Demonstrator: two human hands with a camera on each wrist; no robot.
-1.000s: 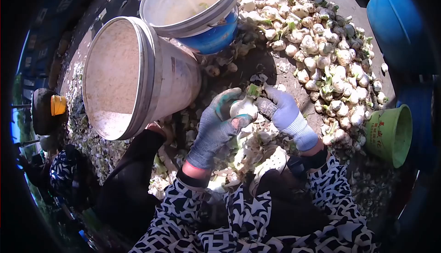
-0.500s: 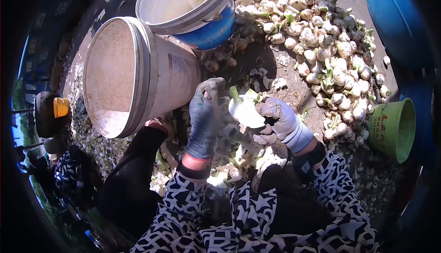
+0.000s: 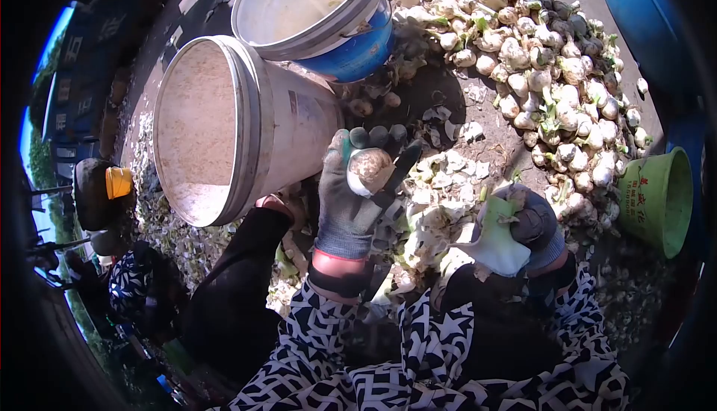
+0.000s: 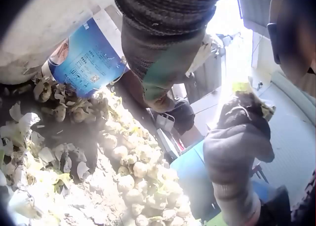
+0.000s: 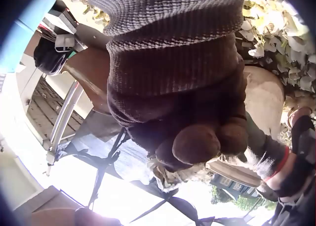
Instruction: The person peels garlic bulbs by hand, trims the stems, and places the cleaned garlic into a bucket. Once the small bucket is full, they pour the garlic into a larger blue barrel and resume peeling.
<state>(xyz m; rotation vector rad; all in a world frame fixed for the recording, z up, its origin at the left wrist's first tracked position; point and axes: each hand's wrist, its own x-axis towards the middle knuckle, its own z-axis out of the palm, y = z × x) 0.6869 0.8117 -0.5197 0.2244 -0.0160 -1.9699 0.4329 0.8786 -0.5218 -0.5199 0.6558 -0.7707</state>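
Note:
In the head view my gloved left hand point(image 3: 347, 202) is turned palm up, its fingers curled up around a garlic bulb point(image 3: 370, 170) with a brownish root side. My gloved right hand point(image 3: 536, 226), lower and further right, pinches a broad white garlic husk point(image 3: 494, 243) with a green stem piece. Dark, soiled fingertips point(image 5: 196, 144) of that hand curl inward in the right wrist view, with a bit of pale husk point(image 5: 173, 177) showing beyond them. The left wrist view shows the left glove point(image 4: 165, 48) from the cuff side; its bulb is hidden there.
A heap of garlic bulbs point(image 3: 553, 75) spreads at the upper right. Torn skins point(image 3: 433, 209) lie between and below the hands. A tipped white bucket point(image 3: 287, 127) lies at left, beside a blue-and-white bucket point(image 3: 351, 56). A green bucket point(image 3: 635, 202) stands at right.
A second ago both hands were together on the bulb. The husk has come away with the right hand, which moved right and nearer the body. The left hand has turned palm up.

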